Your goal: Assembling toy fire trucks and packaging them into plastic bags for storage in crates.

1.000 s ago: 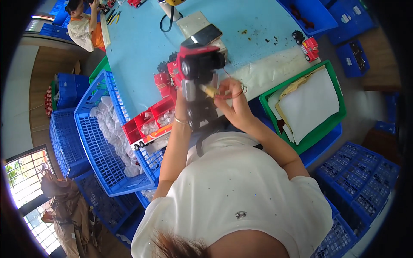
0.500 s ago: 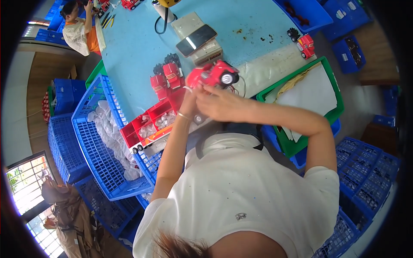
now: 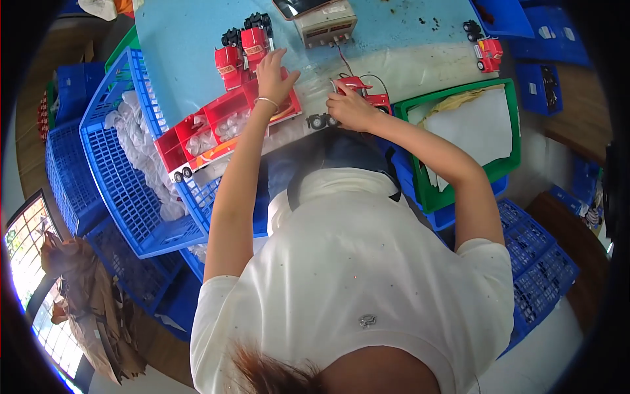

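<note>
My right hand (image 3: pixel 354 110) grips a red toy truck (image 3: pixel 379 101) with black wheels at the table's near edge. The hand covers its middle; its wheeled chassis shows to the left. My left hand (image 3: pixel 275 82) holds nothing, its fingers apart, above the right end of a long red toy trailer (image 3: pixel 172 157). Clear plastic bags (image 3: pixel 233 125) lie in the trailer's open compartments. Just beyond the left fingers stand two more red toy trucks, one on the left (image 3: pixel 227 65) and one on the right (image 3: pixel 254 43).
A grey power box (image 3: pixel 326 25) with thin wires sits behind, under a phone (image 3: pixel 298 5). Another toy truck (image 3: pixel 487 54) stands at the far right. A green tray (image 3: pixel 514 131) holds paper. At left is a blue basket (image 3: pixel 98 157) of plastic bags.
Both hands were on the raised toy truck. It is now lower, at the table edge, in my right hand. My left hand has let go and moved left, fingers spread. The view has shifted.
</note>
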Action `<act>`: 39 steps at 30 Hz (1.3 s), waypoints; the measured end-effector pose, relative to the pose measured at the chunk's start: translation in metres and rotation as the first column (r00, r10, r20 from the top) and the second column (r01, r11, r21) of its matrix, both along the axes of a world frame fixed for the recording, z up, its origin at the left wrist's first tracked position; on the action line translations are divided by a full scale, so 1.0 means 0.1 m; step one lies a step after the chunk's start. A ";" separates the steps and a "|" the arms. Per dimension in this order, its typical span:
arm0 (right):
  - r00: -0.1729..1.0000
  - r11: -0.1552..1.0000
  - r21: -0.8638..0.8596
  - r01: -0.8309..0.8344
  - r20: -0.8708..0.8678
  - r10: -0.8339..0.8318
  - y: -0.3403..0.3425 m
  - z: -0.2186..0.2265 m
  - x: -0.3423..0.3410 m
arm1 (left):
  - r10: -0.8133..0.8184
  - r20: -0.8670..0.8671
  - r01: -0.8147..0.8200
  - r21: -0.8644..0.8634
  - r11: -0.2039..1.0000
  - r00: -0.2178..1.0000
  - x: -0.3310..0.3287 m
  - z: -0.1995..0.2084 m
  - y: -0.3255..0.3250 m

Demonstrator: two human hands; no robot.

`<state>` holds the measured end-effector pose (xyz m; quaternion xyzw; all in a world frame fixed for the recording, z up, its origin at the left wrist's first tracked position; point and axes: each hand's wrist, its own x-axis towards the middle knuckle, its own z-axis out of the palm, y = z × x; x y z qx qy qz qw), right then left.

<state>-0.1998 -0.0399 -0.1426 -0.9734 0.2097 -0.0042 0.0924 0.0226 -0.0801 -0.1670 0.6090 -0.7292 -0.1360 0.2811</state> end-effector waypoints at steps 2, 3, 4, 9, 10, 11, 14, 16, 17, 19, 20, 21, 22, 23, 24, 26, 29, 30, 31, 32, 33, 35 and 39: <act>1.000 1.000 0.000 0.017 -0.003 -0.017 0.03 -0.12 0.05 | -0.042 -0.036 0.047 0.154 0.987 0.998 0.07 -0.10 0.01; 0.999 0.999 -0.007 0.042 -0.006 -0.042 0.04 -0.15 0.09 | -0.064 -0.057 0.076 0.227 0.971 0.996 0.08 -0.14 0.02; 0.998 0.998 -0.017 0.067 -0.008 -0.068 0.04 -0.18 0.13 | -0.063 -0.056 0.074 0.229 0.971 0.996 0.10 -0.17 0.03; 0.998 0.999 -0.005 0.053 0.046 -0.053 0.16 -0.25 0.32 | -0.032 -0.255 0.107 0.283 0.953 0.966 0.13 -0.21 0.06; 0.999 0.999 -0.020 0.046 0.031 -0.045 0.17 -0.27 0.35 | -0.026 -0.267 0.110 0.302 0.947 0.963 0.13 -0.21 0.07; 0.999 0.999 -0.034 0.038 0.015 -0.037 0.18 -0.28 0.38 | -0.020 -0.279 0.113 0.321 0.940 0.960 0.12 -0.21 0.07; 1.000 0.997 -0.073 0.015 0.017 -0.014 0.13 -0.34 0.43 | 0.003 -0.331 0.104 0.306 0.946 0.944 0.10 -0.23 0.05; 0.999 0.993 -0.115 -0.008 0.044 0.013 0.05 -0.36 0.45 | 0.009 -0.357 0.102 0.292 0.951 0.934 0.10 -0.23 0.01; 0.999 0.992 -0.123 -0.010 0.046 0.016 0.01 -0.37 0.46 | 0.015 -0.358 0.098 0.295 0.951 0.934 0.11 -0.23 -0.01; 0.998 0.993 -0.103 -0.050 0.034 0.054 -0.06 -0.40 0.48 | 0.023 -0.359 0.090 0.294 0.952 0.933 0.13 -0.24 -0.05; 0.997 0.993 -0.098 -0.070 0.028 0.073 -0.10 -0.39 0.49 | 0.019 -0.356 0.087 0.278 0.957 0.934 0.14 -0.24 -0.06; 0.997 0.990 -0.122 -0.073 0.032 0.077 -0.14 -0.37 0.49 | 0.017 -0.373 0.092 0.273 0.958 0.928 0.15 -0.23 -0.08; 0.995 0.990 -0.114 -0.085 0.039 0.090 -0.15 -0.36 0.52 | 0.023 -0.389 0.088 0.264 0.961 0.921 0.19 -0.27 -0.07; 0.994 0.989 -0.115 -0.091 0.045 0.096 -0.17 -0.35 0.52 | 0.018 -0.406 0.090 0.247 0.965 0.914 0.21 -0.28 -0.11; 0.997 0.994 -0.081 -0.076 0.008 0.077 -0.18 -0.36 0.51 | 0.017 -0.392 0.092 0.257 0.962 0.920 0.20 -0.25 -0.13; 0.999 0.997 -0.067 -0.046 -0.006 0.046 -0.08 -0.36 0.49 | 0.060 -0.321 0.039 0.292 0.956 0.945 0.19 -0.29 -0.04; 0.993 1.000 0.000 0.002 -0.116 -0.002 0.05 -0.23 0.23 | 0.059 -0.297 0.058 0.370 0.927 0.953 0.12 -0.24 0.06; 0.981 1.000 -0.014 -0.004 -0.193 0.001 0.03 -0.16 0.14 | 0.077 -0.311 0.057 0.401 0.914 0.947 0.12 -0.23 0.06; 0.980 1.000 0.012 -0.012 -0.201 0.014 0.05 0.01 0.00 | 0.070 -0.299 0.037 0.338 0.940 0.952 0.10 -0.28 0.11; 0.979 0.999 0.048 0.009 -0.205 0.001 0.04 0.18 -0.10 | 0.012 -0.253 0.071 0.316 0.946 0.967 0.05 -0.18 0.13; 0.981 1.000 0.014 0.020 -0.195 -0.017 -0.04 0.39 -0.12 | -0.028 -0.208 0.091 0.302 0.949 0.978 -0.02 -0.03 0.19; 0.985 0.998 0.000 -0.057 -0.164 0.056 -0.12 0.83 -0.17 | -0.210 -0.276 0.327 0.504 0.799 0.938 -0.21 0.19 0.36; 0.972 0.927 -0.371 0.059 0.234 0.031 -0.02 1.59 -0.11 | -0.026 -0.814 0.738 0.512 0.440 0.580 -0.42 1.12 0.64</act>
